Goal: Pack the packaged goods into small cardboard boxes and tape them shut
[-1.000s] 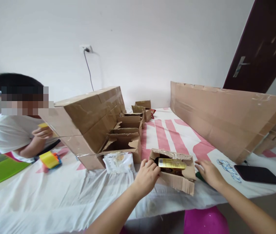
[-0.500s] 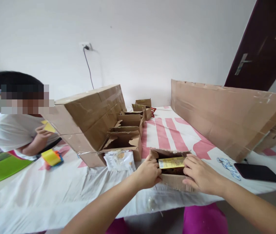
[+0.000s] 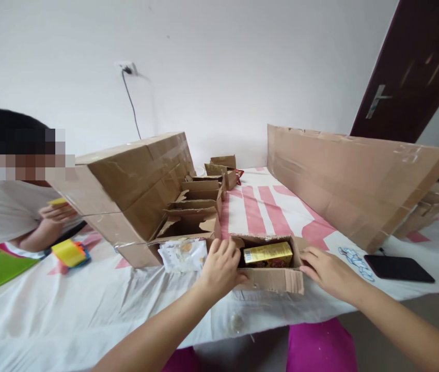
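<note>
Apparently together, the fingers of the left hand (image 3: 219,266) bend over the nine-o'clock end of the cardboard box (image 3: 271,279), five o'clock in view; the right hand's (image 3: 326,269) meet its three-o'clock flap, clamping unclear. Uneven pressure could buckle the walls around the yellow carton (image 3: 268,253).

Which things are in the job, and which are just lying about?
In use, judging by the hands:
- box
- yellow carton, inside it
- left hand and right hand, at its ends

Apparently just lying about:
- white packet
- black slab
- red packet
</note>
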Demonstrator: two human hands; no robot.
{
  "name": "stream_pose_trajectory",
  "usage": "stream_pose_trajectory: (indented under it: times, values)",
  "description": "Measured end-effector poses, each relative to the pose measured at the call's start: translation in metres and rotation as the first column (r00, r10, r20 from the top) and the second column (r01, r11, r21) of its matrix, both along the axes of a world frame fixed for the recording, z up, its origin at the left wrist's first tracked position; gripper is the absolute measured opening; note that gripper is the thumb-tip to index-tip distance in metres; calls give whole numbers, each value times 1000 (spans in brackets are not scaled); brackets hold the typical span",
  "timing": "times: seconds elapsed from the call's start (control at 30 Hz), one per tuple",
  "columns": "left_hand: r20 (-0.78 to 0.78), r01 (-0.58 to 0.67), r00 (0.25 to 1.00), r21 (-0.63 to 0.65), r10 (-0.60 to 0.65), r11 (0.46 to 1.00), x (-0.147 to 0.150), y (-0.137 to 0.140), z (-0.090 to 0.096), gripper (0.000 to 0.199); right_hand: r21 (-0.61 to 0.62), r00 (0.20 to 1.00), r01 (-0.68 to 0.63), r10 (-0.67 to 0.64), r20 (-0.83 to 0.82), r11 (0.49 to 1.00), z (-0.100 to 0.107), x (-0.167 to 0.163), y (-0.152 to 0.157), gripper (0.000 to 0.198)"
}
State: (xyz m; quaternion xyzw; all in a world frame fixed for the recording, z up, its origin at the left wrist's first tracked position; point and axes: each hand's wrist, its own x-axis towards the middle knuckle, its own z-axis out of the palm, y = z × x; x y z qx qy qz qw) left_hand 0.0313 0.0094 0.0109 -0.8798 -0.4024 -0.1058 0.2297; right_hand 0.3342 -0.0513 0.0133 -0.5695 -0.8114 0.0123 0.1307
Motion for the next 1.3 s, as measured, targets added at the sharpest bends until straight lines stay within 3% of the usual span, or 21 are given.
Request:
stream_pose_trajectory:
  times: [0.07,0.13,0.23,0.3,0.4,0.47,0.6,0.7,0.83,0.97,1.03,1.13,1.3]
  values:
    - [90,-147,985,9,146,989,-3,-3,-5,72,-48,998,-4,1,-66,999,2,-2,2,20]
    - [145,-194,970,-21,195,981,-6,-4,-13,72,-68,992,-20,12,-124,997,1,-4,4,29]
    - [193,-133,969,-118,154,984,-9,-3,-24,69,-51,988,-21,13,-156,998,-6,-11,4,46]
    - [196,-90,973,-156,120,984,-11,-3,-29,65,-30,994,-10,7,-112,999,-11,-17,2,44]
    - [178,-72,979,-165,102,984,-14,-9,-36,33,21,1000,-18,18,8,1000,-12,-24,-5,23]
    - [209,-69,973,-159,102,985,-16,-17,-44,18,49,998,-39,36,58,998,-9,-27,-11,25]
    - [352,-16,934,-113,55,993,-21,-40,-67,18,59,987,-156,157,-20,986,-3,-33,-17,48]
    - [439,27,899,-72,8,997,-21,-54,-81,16,83,985,-162,166,-36,983,-8,-40,-11,51]
    - [496,38,868,-78,6,996,-19,-62,-89,16,191,984,-127,99,149,973,-16,-49,6,50]
    - [516,33,857,-85,15,996,-18,-64,-87,14,144,955,-115,70,290,983,-14,-53,16,34]
    - [518,29,855,-91,22,995,-17,-64,-87,12,135,972,-120,89,219,984,-10,-50,17,36]
    - [517,22,855,-85,25,996,-17,-62,-87,11,162,994,-93,101,-42,982,-2,-42,14,44]
    - [521,0,853,-66,34,998,-17,-57,-90,10,155,909,-15,78,-409,988,11,-26,2,42]
